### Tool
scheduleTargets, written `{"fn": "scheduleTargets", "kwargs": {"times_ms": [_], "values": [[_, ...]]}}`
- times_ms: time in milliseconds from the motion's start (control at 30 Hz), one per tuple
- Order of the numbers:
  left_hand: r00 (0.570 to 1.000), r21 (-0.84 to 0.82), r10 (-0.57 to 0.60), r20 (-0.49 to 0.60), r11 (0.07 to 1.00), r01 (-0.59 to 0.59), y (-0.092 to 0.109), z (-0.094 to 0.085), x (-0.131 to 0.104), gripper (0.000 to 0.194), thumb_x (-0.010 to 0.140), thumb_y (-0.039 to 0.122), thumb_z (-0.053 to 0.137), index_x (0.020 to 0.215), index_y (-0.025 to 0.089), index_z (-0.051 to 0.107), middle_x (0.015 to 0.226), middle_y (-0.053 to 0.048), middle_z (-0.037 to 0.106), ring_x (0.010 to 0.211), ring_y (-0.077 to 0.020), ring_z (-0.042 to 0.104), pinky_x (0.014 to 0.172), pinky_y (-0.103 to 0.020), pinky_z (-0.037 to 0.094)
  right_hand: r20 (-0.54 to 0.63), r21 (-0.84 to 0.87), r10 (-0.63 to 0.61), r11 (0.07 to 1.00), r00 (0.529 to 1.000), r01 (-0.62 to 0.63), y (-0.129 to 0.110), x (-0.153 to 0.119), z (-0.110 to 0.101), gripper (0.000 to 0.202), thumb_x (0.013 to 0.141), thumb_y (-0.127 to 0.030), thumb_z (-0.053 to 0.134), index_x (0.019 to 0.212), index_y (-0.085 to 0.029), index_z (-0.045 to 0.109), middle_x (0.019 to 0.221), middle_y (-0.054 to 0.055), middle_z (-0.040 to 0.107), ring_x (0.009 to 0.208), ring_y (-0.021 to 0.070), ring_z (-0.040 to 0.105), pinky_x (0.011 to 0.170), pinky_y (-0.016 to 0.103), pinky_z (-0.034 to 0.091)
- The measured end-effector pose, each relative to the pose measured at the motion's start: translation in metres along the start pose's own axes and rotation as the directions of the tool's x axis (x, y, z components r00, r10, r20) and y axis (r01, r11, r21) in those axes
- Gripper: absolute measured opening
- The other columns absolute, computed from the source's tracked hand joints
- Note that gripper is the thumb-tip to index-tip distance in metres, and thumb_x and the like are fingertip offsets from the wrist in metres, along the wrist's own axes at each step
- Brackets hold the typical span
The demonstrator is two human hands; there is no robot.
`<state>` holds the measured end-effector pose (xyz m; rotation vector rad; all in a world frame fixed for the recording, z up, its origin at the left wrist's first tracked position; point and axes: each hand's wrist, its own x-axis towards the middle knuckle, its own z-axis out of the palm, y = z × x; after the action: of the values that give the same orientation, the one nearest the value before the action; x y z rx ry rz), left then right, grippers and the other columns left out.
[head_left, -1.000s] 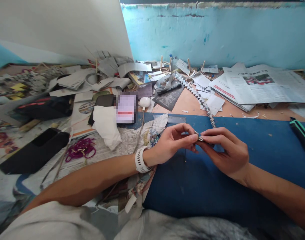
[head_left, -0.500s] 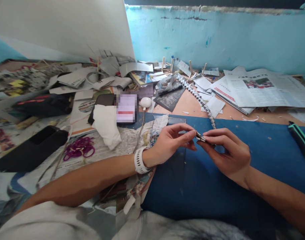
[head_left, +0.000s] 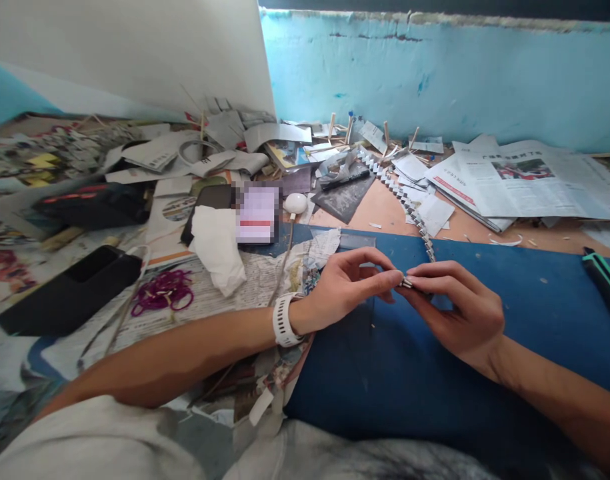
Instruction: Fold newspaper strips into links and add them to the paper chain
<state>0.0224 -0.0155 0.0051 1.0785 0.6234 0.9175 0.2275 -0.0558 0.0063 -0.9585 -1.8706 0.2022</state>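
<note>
With the fingers [head_left: 369, 256] of my left hand [head_left: 352, 287] and right hand [head_left: 462, 307], I pinch a small piece [head_left: 406, 283], apparently the end of the zigzag chain [head_left: 403, 199], likely to steady it.

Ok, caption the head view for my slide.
Left hand and right hand pinch a small piece over a blue mat, zigzag chain beyond.

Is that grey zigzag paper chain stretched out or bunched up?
Stretched out: the grey zigzag paper chain runs in one curving line from among white paper scraps until the right hand hides it.
</note>
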Motion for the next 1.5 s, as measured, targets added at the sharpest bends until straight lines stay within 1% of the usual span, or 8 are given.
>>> {"fn": "scheduleTargets", "kwargs": {"times_ms": [233,500,667,833,967,1067,1333,1500], "values": [[0.999,0.113,-0.024,0.025,0.993,0.021,0.006,0.0,-0.003,0.028,0.077,0.032,0.089,0.084,0.015,0.068,0.08,-0.002,0.066,0.072,-0.0138,0.069,0.072,-0.03,0.065,0.082,-0.042,-0.106,0.993,0.991,0.11,0.002,-0.005,-0.002,0.039,0.087,-0.006,0.075,0.117,-0.03,0.071,0.107,0.005,0.078,0.087,0.0183,0.078,0.079,0.029,0.067],[0.982,-0.127,-0.18,0.05,0.975,0.185,0.007,0.0,0.002,0.029,0.074,0.029,0.089,0.078,0.013,0.066,0.08,0.0,0.063,0.069,-0.0117,0.065,0.069,-0.032,0.067,0.098,-0.034,-0.088,0.995,0.991,0.092,0.003,-0.004,-0.002,0.039,0.088,-0.008,0.075,0.118,-0.033,0.072,0.107,0.004,0.078,0.088,0.02,0.079,0.079,0.031,0.068],[0.986,-0.173,-0.164,0.021,0.971,0.165,0.006,0.001,0.003,0.027,0.074,0.029,0.09,0.08,0.012,0.068,0.091,-0.003,0.066,0.08,-0.0139,0.068,0.074,-0.032,0.066,0.054,-0.027,-0.07,0.997,0.996,0.071,0.002,-0.002,-0.001,0.039,0.086,-0.007,0.077,0.117,-0.031,0.074,0.107,0.005,0.078,0.089,0.0197,0.078,0.08,0.031,0.067],[0.988,-0.129,-0.15,-0.024,0.981,0.146,0.004,-0.004,0.004,0.026,0.08,0.032,0.087,0.087,0.013,0.071,0.094,-0.006,0.072,0.083,-0.0166,0.073,0.077,-0.033,0.066,0.086,0.088,0.098,0.991,0.991,-0.105,0.003,0.004,-0.003,0.035,0.086,-0.011,0.079,0.116,-0.029,0.077,0.112,0.006,0.076,0.096,0.0202,0.077,0.08,0.03,0.068],[0.991,-0.121,-0.114,-0.07,0.987,0.105,0.003,-0.008,0.005,0.024,0.082,0.03,0.085,0.087,0.012,0.07,0.088,-0.004,0.072,0.077,-0.015,0.074,0.078,-0.032,0.066,0.346,0.345,0.292,0.844,0.892,-0.411,0.01,0.008,-0.009,0.037,0.093,-0.021,0.074,0.129,-0.029,0.073,0.129,0.008,0.071,0.115,0.0239,0.073,0.093,0.034,0.067],[0.989,-0.126,-0.121,-0.08,0.986,0.11,0.003,-0.009,0.005,0.024,0.081,0.029,0.086,0.085,0.011,0.071,0.086,-0.004,0.071,0.078,-0.0153,0.074,0.079,-0.031,0.066,0.442,0.415,0.327,0.751,0.835,-0.514,0.015,0.011,-0.013,0.034,0.096,-0.025,0.071,0.13,-0.029,0.073,0.132,0.008,0.072,0.121,0.0253,0.071,0.099,0.037,0.064],[0.987,-0.135,-0.15,-0.05,0.981,0.142,0.003,-0.009,0.003,0.025,0.08,0.029,0.087,0.085,0.01,0.072,0.085,-0.004,0.072,0.076,-0.0159,0.075,0.078,-0.033,0.066,0.504,0.474,0.411,0.604,0.76,-0.641,0.018,0.017,-0.016,0.024,0.091,-0.03,0.079,0.115,-0.031,0.08,0.11,0.004,0.082,0.093,0.0212,0.08,0.078,0.029,0.068],[0.988,-0.147,-0.153,-0.023,0.978,0.148,0.001,-0.009,0.004,0.023,0.08,0.027,0.087,0.084,0.01,0.072,0.084,-0.004,0.072,0.075,-0.0152,0.074,0.076,-0.032,0.067,0.481,0.439,0.348,0.698,0.805,-0.565,0.018,0.018,-0.02,0.014,0.093,-0.023,0.074,0.102,-0.029,0.083,0.107,0.006,0.079,0.097,0.0209,0.076,0.076,0.028,0.065]]}}
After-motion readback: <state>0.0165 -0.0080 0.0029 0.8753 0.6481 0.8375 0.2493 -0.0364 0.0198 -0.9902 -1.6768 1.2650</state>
